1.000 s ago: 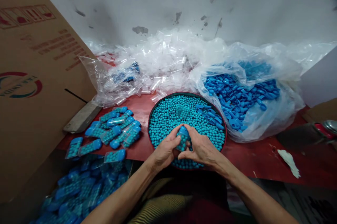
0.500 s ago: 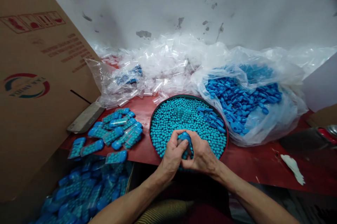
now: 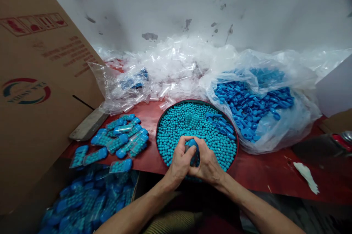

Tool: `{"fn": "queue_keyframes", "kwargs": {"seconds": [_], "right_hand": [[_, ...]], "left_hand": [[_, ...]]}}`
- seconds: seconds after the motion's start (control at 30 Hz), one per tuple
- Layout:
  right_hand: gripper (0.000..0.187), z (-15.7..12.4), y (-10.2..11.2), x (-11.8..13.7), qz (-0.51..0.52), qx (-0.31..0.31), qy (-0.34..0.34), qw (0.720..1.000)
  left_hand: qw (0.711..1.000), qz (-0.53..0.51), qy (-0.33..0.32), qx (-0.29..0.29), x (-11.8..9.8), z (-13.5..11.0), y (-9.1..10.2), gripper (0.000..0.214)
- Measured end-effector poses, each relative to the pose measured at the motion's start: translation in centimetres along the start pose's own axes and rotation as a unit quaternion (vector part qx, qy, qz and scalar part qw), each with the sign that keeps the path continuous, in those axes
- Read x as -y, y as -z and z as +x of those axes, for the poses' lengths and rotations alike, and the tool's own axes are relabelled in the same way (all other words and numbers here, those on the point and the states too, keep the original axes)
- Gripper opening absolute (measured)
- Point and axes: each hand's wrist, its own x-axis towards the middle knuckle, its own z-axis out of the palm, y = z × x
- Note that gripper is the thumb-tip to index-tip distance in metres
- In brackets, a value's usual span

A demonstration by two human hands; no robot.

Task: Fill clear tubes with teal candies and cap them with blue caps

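Far left: cardboard carton (image 3: 27, 58). Beside it on the red tabletop (image 3: 150, 116), a loose cluster of filled containers (image 3: 121, 166), blue-ended, teal beads inside; a heap of more (image 3: 82, 197) below the edge. Centre: round tray (image 3: 189, 101) of teal beads (image 3: 176, 125). Over its near side, your left hand (image 3: 178, 160) curls snugly around one blue-topped container (image 3: 195, 154); your right hand (image 3: 208, 161) grips its other side, equally closed in. Container mostly hidden, blue end away from you. Judged: closing step, cap being pressed home. Next move probably calls for even pressure; seating can't be told. Right: loose blue caps (image 3: 221, 127) in the tray, then a translucent bag (image 3: 288, 131) of similar pieces.
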Motion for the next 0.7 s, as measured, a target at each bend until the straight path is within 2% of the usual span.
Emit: {"fn": "queue_keyframes", "kwargs": {"seconds": [0.07,0.13,0.17,0.23,0.27,0.33,0.4,0.43,0.47,0.53,0.6,0.7], "right_hand": [[0.077,0.4,0.2,0.4,0.002,0.038,0.0,0.999],[0.084,1.0,0.6,0.3,-0.009,0.085,0.014,0.996],[0.083,1.4,0.9,0.0,-0.018,0.102,0.017,0.995],[0.067,2.4,1.6,-1.4,-0.034,0.11,0.002,0.993],[0.056,3.0,1.9,-2.5,-0.041,0.102,-0.015,0.994],[0.04,4.7,2.5,-4.8,-0.055,0.074,-0.054,0.994],[0.038,6.5,2.7,-7.0,-0.077,0.054,-0.083,0.992],[0.041,7.5,2.5,-7.9,-0.089,0.052,-0.09,0.991],[0.045,8.4,2.3,-8.5,-0.097,0.057,-0.095,0.989],[0.052,9.8,1.6,-9.4,-0.096,0.078,-0.096,0.988],[0.052,10.7,0.7,-9.8,-0.077,0.097,-0.092,0.988],[0.04,10.8,0.1,-9.9,-0.06,0.093,-0.088,0.99]], "left_hand": [[1.0,0.01,-0.005,0.015,-0.4,0.4,1.0,0.026],[0.999,0.047,-0.023,0.002,-0.9,0.7,3.1,0.029],[0.996,0.079,-0.037,-0.022,-1.2,0.8,4.6,0.03],[0.977,0.177,-0.071,-0.094,-1.7,1.0,8.1,0.034],[0.953,0.254,-0.083,-0.141,-2.0,1.0,9.9,0.035],[0.878,0.407,-0.1,-0.231,-2.4,1.1,12.8,0.044],[0.801,0.501,-0.139,-0.298,-2.5,1.4,14.0,0.049],[0.783,0.517,-0.157,-0.307,-2.5,1.6,13.8,0.048],[0.783,0.518,-0.169,-0.3,-2.4,1.9,13.1,0.044],[0.82,0.488,-0.175,-0.242,-2.0,2.7,10.8,0.036],[0.855,0.457,-0.169,-0.179,-1.5,3.9,8.0,0.031],[0.878,0.436,-0.161,-0.115,-0.8,5.9,4.5,0.03]]}}
